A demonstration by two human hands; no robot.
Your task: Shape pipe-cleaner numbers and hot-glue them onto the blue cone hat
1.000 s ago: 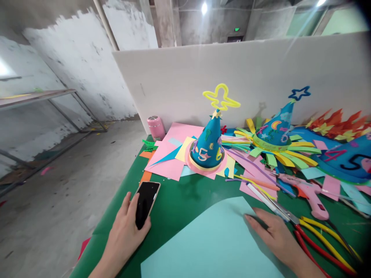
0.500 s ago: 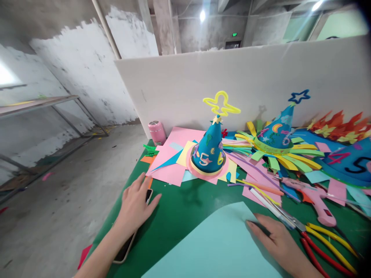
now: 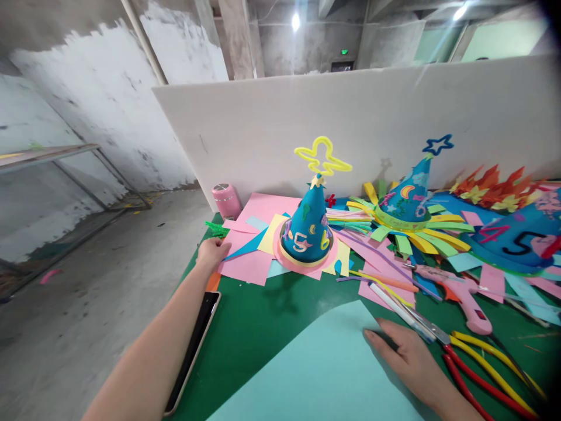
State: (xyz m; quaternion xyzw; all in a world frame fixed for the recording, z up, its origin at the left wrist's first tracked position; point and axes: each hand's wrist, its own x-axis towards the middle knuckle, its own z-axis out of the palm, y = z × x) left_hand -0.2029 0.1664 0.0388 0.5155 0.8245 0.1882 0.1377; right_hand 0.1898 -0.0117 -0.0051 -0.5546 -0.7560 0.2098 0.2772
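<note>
My left hand (image 3: pixel 212 255) reaches over to the left edge of the pink paper (image 3: pixel 245 273), its fingers curled together there. What is between them, if anything, is hidden. Under my left forearm lies a phone (image 3: pixel 205 333). A large light-blue sheet of paper (image 3: pixel 307 374) covers the front of the table, and my right hand (image 3: pixel 405 356) grips its right edge near the far corner. Behind it stands a blue cone party hat (image 3: pixel 305 225), with a yellow pipe-cleaner shape (image 3: pixel 324 156) on its tip. Scissors (image 3: pixel 442 336) with red and yellow handles lie beside my right hand.
A pink glue gun (image 3: pixel 464 295) lies at the right, near a second cone hat (image 3: pixel 407 199) with a strip-fringed brim and a blue decorated hat (image 3: pixel 521 240). A pink cylinder (image 3: pixel 227 202) stands by the white partition (image 3: pixel 245 128). The green table (image 3: pixel 245 318) ends at the left.
My left hand has moved forward from beside the phone to the pink paper, and its spread fingers have curled in. My right hand stays on the light-blue sheet. The view has shifted slightly.
</note>
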